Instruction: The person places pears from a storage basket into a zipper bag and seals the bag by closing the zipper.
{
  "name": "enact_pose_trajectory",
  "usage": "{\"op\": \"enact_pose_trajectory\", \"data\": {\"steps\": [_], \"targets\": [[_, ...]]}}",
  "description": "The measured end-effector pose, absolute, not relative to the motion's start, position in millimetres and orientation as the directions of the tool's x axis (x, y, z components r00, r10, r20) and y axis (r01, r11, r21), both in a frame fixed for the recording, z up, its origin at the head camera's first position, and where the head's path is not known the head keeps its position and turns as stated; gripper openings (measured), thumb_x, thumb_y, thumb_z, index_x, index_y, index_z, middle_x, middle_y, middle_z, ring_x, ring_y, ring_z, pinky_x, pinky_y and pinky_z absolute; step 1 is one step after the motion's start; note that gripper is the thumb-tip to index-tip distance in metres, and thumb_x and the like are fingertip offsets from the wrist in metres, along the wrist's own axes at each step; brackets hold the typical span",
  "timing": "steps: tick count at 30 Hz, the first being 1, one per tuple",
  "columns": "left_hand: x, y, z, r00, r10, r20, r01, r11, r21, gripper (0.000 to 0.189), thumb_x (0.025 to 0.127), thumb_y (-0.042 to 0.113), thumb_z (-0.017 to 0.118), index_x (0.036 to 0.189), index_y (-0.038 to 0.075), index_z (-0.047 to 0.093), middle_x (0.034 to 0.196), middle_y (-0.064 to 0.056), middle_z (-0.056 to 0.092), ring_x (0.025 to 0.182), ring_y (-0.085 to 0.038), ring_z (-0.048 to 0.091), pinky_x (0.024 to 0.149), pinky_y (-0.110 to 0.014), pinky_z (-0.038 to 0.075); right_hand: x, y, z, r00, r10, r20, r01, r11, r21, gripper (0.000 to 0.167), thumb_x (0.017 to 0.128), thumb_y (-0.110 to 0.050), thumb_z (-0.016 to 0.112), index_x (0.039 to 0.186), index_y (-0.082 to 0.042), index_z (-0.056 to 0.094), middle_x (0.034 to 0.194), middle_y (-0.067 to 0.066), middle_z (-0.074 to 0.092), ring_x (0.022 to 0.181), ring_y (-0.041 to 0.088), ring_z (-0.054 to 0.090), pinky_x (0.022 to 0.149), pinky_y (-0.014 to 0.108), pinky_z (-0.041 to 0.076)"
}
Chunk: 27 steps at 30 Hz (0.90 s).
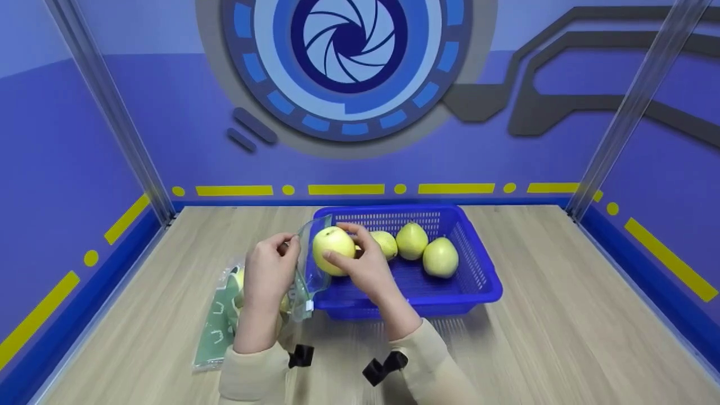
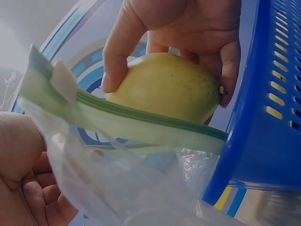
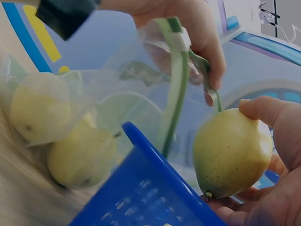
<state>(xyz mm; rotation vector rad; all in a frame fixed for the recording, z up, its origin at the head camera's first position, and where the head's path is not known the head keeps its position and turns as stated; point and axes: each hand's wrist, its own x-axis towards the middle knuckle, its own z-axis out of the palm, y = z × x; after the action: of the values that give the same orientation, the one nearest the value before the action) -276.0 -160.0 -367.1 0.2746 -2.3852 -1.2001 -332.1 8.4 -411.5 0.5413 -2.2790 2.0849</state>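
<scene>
My left hand point(image 1: 268, 275) pinches the edge of a clear zip bag point(image 2: 141, 188) with a green seal strip and a white slider. The bag's mouth is spread open beside the basket's left rim. In my right hand point(image 1: 371, 270) is a yellow-green pear point(image 1: 332, 247), gripped between thumb and fingers right at the bag's mouth. The right wrist view shows a pear point(image 3: 40, 108) and another pear point(image 3: 82, 155) low inside the bag. In the head view my left hand and forearm hide much of the bag.
A blue plastic basket point(image 1: 490, 289) with slotted walls stands on the wooden table point(image 1: 562, 315), holding a pear point(image 1: 440, 257), a second pear point(image 1: 412, 241) and a third pear point(image 1: 385, 244). A green printed plastic packet point(image 1: 209, 337) lies left of my left forearm. Blue panels wall the table.
</scene>
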Motion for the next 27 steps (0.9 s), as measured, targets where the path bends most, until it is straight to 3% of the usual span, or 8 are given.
{"op": "enact_pose_trajectory", "data": {"steps": [11,27], "targets": [[-271,-158,-363,-0.887,-0.375,0.269,-0.008,0.596,0.803,0.027,0.1,0.021,0.062,0.114,0.002,0.077,0.085,-0.01,0.068,0.075,-0.021,0.058,0.063,-0.027,0.045,-319,-11,-418,-0.922,-0.299,0.244,-0.255,-0.003,-0.967,0.058,0.09,-0.023,0.078,0.142,-0.012,0.056,0.122,0.018,0.061,0.105,0.023,0.065,0.085,0.033,0.057],[-265,-157,-356,-0.886,-0.38,0.267,-0.029,0.619,0.785,0.028,0.102,0.022,0.062,0.114,0.002,0.077,0.084,-0.011,0.068,0.074,-0.021,0.058,0.063,-0.028,0.045,-307,-20,-419,-0.878,-0.432,0.206,-0.273,0.099,-0.957,0.053,0.098,-0.023,0.07,0.148,-0.017,0.053,0.135,0.019,0.058,0.112,0.025,0.064,0.09,0.037,0.058]]}}
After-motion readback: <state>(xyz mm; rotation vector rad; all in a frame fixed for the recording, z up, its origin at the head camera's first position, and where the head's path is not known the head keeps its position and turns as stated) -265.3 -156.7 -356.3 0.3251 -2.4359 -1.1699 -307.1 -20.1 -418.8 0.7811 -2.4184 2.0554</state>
